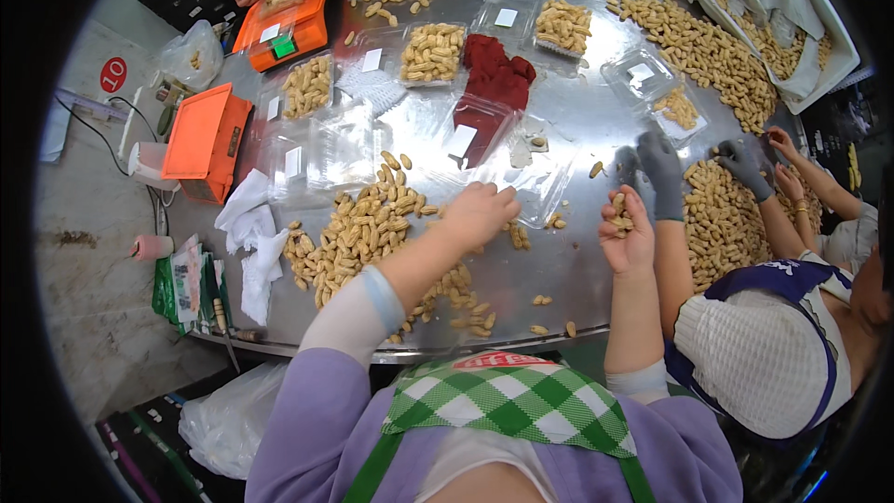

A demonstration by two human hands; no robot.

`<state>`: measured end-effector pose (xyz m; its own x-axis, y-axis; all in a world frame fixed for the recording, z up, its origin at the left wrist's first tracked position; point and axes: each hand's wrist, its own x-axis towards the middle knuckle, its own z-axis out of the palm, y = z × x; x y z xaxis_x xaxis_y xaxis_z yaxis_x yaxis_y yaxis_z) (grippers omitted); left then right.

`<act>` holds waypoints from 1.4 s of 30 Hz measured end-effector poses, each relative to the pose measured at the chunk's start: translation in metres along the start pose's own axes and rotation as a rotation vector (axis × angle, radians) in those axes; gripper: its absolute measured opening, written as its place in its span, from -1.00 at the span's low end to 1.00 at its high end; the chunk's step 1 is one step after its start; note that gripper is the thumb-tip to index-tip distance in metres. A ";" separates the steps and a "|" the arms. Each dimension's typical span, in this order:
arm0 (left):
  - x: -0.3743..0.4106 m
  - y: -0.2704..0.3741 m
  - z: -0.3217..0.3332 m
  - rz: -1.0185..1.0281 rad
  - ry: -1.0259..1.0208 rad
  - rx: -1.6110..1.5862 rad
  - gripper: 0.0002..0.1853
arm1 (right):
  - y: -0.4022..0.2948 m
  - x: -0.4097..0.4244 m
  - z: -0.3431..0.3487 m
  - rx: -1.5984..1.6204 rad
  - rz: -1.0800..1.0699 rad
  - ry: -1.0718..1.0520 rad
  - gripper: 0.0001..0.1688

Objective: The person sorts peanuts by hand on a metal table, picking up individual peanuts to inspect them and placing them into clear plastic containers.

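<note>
My left hand (pixel 485 213) is stretched over the metal table, palm down, at the near edge of an open clear plastic clamshell box (pixel 545 185); its fingertips are bent down, and what is under them is hidden. My right hand (pixel 625 230) is raised, palm up, with its fingers curled around unshelled peanuts (pixel 619 215). A heap of unshelled peanuts (pixel 367 230) lies to the left of and under my left forearm. Beyond the clamshell a dark red cloth (pixel 492 77) lies partly beneath a clear lid. A few loose peanuts (pixel 518 234) are beside my left hand.
Orange scales (pixel 202 140) and filled clear boxes (pixel 431 52) stand left and ahead. White cloths (pixel 258 244) lie at left. A co-worker's grey-gloved hands (pixel 660 168) are close to my right hand, by another peanut heap (pixel 723 223). A white crate (pixel 838 49) stands far right.
</note>
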<state>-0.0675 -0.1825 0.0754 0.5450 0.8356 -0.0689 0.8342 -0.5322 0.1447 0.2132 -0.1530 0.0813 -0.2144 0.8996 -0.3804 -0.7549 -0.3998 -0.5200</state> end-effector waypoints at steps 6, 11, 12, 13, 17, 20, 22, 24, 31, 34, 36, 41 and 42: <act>-0.027 -0.008 -0.003 -0.042 0.037 -0.004 -0.80 | 0.014 0.023 -0.004 -0.606 -0.071 0.186 -0.74; -0.042 -0.030 -0.022 -0.047 0.321 0.020 -0.82 | 0.038 0.117 0.020 -1.554 -0.613 0.018 -0.68; -0.038 -0.032 -0.019 -0.057 0.327 0.009 -0.83 | 0.044 0.128 0.034 -1.699 -0.656 -0.008 -0.71; -0.031 -0.036 -0.013 -0.047 0.310 0.001 -0.82 | 0.049 0.136 0.038 -1.828 -0.523 0.038 -0.72; -0.019 -0.047 0.010 -0.021 0.293 -0.006 -0.78 | 0.065 0.125 0.048 -2.205 -0.228 -0.246 -0.76; -0.041 -0.058 -0.006 -0.084 0.408 -0.212 -0.74 | 0.055 0.078 0.017 -1.979 -0.170 -0.420 -0.81; -0.059 -0.081 -0.019 -0.517 0.345 -0.346 -0.70 | 0.045 0.052 0.008 -1.720 -0.187 -0.237 -0.81; -0.089 -0.121 -0.025 -0.986 0.348 -0.281 -0.70 | 0.041 0.040 0.002 -1.517 -0.151 -0.150 -0.81; -0.107 -0.164 -0.011 -1.029 0.305 -0.537 -0.67 | 0.054 0.042 0.051 -1.382 -0.306 -0.290 -0.81; -0.115 -0.167 -0.011 -1.011 0.270 -0.528 -0.67 | 0.057 0.057 0.071 -1.007 0.145 -0.060 -0.77; -0.117 -0.165 -0.011 -0.979 0.276 -0.450 -0.70 | 0.065 0.074 0.079 -0.699 0.186 -0.036 -0.73; -0.123 -0.163 -0.020 -1.004 0.304 -0.264 -0.71 | 0.083 0.079 0.087 -0.586 0.250 -0.045 -0.69; -0.124 -0.162 -0.025 -1.053 0.291 -0.291 -0.72 | 0.086 0.074 0.085 -0.616 0.261 -0.054 -0.70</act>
<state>-0.2722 -0.1963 0.0854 -0.4900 0.8693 -0.0655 0.7945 0.4762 0.3768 0.0796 -0.1057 0.0730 -0.3849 0.7609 -0.5224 -0.1854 -0.6182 -0.7638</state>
